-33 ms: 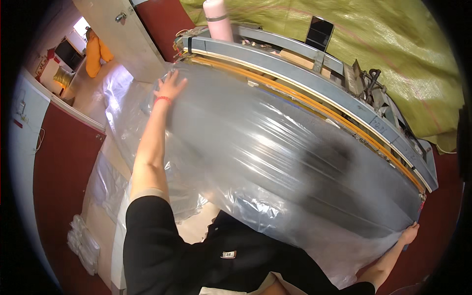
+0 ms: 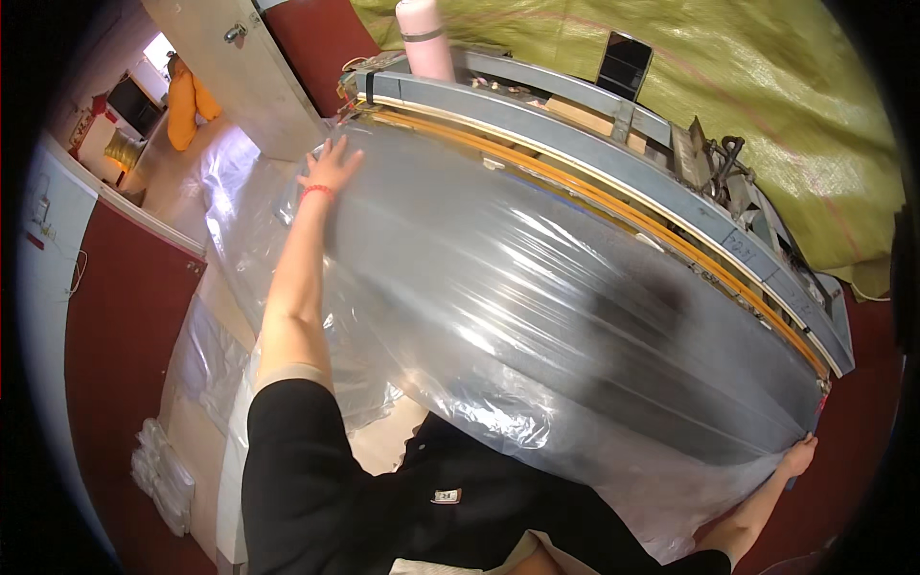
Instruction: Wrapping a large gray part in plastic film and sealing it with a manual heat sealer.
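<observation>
Clear plastic sheeting [image 2: 517,287] lies over a long grey work surface [image 2: 393,144] in front of me and hangs down along its near side. My left hand [image 2: 331,168], with a red bracelet at the wrist, rests on the sheeting near the far left end, its fingers spread. At the near right corner my right hand [image 2: 798,454] is closed on the sheeting's edge, and taut folds run toward it. Part of those fingers is hidden.
A grey metal bar [image 2: 498,105] with an orange strip [image 2: 613,206] runs along the far side. Behind it are a pink bottle [image 2: 426,48], a phone [image 2: 624,65] and metal clamps [image 2: 725,158]. At left stands an open door [image 2: 230,67]; a person in orange [image 2: 187,105] is beyond it.
The folds and shine on the plastic sheeting have shifted slightly. Both hands are in nearly the same places.
</observation>
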Available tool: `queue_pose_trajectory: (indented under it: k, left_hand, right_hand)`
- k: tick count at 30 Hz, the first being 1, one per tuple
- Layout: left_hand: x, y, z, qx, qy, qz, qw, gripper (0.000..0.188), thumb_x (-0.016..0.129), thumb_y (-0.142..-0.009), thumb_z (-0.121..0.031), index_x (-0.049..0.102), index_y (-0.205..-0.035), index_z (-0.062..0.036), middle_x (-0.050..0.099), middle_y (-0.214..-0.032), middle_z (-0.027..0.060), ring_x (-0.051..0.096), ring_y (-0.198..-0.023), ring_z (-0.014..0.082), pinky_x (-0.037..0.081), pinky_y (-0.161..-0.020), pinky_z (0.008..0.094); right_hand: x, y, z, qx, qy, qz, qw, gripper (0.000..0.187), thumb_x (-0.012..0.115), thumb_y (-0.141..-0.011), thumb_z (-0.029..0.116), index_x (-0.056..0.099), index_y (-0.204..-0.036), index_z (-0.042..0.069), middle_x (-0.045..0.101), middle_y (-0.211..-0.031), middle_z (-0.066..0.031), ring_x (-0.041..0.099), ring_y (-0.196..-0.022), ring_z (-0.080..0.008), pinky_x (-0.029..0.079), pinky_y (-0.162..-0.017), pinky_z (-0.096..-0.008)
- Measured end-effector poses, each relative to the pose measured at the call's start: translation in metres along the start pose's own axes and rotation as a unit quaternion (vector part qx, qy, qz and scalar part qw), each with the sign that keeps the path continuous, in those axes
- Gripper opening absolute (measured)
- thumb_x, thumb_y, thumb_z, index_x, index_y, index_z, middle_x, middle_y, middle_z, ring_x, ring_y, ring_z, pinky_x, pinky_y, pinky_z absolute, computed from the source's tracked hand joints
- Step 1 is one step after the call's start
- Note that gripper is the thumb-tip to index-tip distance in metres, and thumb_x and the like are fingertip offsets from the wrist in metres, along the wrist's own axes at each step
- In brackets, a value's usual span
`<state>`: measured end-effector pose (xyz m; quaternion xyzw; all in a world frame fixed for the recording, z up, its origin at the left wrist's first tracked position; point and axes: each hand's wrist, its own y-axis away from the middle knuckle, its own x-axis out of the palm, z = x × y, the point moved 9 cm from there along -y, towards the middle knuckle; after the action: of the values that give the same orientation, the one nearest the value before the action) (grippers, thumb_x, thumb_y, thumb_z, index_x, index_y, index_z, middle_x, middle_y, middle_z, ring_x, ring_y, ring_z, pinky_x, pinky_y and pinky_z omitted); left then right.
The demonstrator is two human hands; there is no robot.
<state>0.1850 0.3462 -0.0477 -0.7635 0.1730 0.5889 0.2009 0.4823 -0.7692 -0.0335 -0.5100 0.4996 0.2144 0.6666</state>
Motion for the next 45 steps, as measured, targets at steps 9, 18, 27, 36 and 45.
queue_pose_trajectory:
  k: [9,18,27,36,45]
  left_hand:
    - [-0.044,-0.012,0.036,0.025,0.480,-0.294,0.826,0.044,0.055,-0.082,-0.027,0.048,-0.116,-0.0001,0.057,-0.108,0.0128,0.055,-0.098,0.0201,0.040,-0.086,0.0276]
    - [0.095,0.095,0.303,-0.131,0.130,-0.146,0.972,0.028,0.045,-0.086,-0.024,0.058,-0.100,-0.0039,0.058,-0.099,0.0188,0.057,-0.089,0.0309,0.044,-0.075,0.0350]
    - [0.065,0.216,0.350,-0.086,0.032,-0.151,0.984,0.009,0.048,-0.075,-0.007,0.054,-0.076,-0.0014,0.056,-0.078,0.0204,0.054,-0.073,0.0378,0.043,-0.063,0.0428]
    - [0.080,0.157,0.269,0.034,0.175,-0.235,0.956,0.025,0.043,-0.078,-0.003,0.057,-0.098,-0.0005,0.054,-0.109,0.0179,0.049,-0.103,0.0323,0.040,-0.088,0.0372]
    - [0.076,0.188,0.298,-0.092,0.026,-0.141,0.985,0.017,0.047,-0.079,-0.011,0.058,-0.087,-0.0016,0.057,-0.091,0.0210,0.055,-0.083,0.0378,0.044,-0.070,0.0423]
  right_hand:
    - [0.042,-0.053,-0.053,0.037,-0.064,0.137,0.988,0.060,0.040,-0.084,0.053,0.050,-0.103,-0.003,0.055,-0.102,-0.0231,0.052,-0.094,-0.0386,0.041,-0.077,-0.0434]
    - [-0.004,-0.051,-0.011,-0.051,-0.184,0.010,0.982,0.048,0.052,-0.082,0.041,0.053,-0.100,-0.004,0.058,-0.099,-0.0185,0.055,-0.089,-0.0311,0.042,-0.078,-0.0363]
    - [-0.087,-0.007,0.201,-0.316,-0.229,0.009,0.921,0.028,0.054,-0.085,0.020,0.051,-0.099,-0.004,0.057,-0.092,-0.0150,0.054,-0.084,-0.0261,0.041,-0.077,-0.0317]
    - [-0.153,0.088,0.370,-0.425,-0.366,0.057,0.826,0.019,0.054,-0.084,0.015,0.052,-0.092,-0.002,0.056,-0.080,-0.0083,0.051,-0.073,-0.0162,0.043,-0.070,-0.0266]
    - [-0.218,0.164,0.396,-0.475,-0.373,0.083,0.793,0.012,0.054,-0.083,0.011,0.053,-0.086,-0.001,0.053,-0.069,-0.0073,0.049,-0.062,-0.0133,0.042,-0.060,-0.0260]
